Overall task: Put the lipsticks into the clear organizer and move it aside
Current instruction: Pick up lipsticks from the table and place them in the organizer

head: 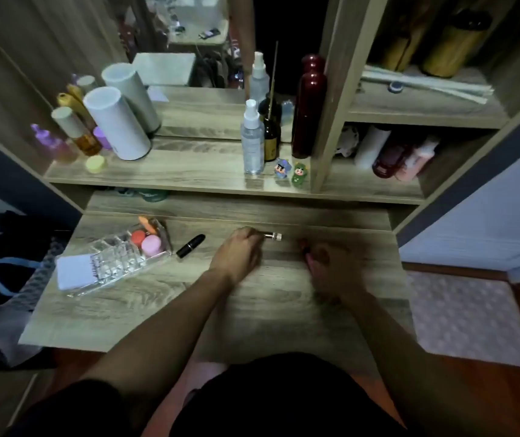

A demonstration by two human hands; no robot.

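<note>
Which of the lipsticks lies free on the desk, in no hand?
The black lipstick tube beside the clear organizer. The silver-tipped one is in the left hand, the red one at the blurred right hand.

Worktop (pixel 145 310): wood-grain laminate, grey-brown, matt with a faint sheen. Clear organizer (pixel 116 263), at 9 o'clock: transparent hard plastic, glossy, edges catching light. Black lipstick (pixel 190 246), just beside it: smooth glossy casing. Silver lipstick (pixel 273 236), at 12 o'clock: bright metallic finish, ribbed band noted. Spray bottle (pixel 252 143) on the shelf: clear plastic, glossy. Dark red bottle (pixel 307 105): highly polished surface.
</note>
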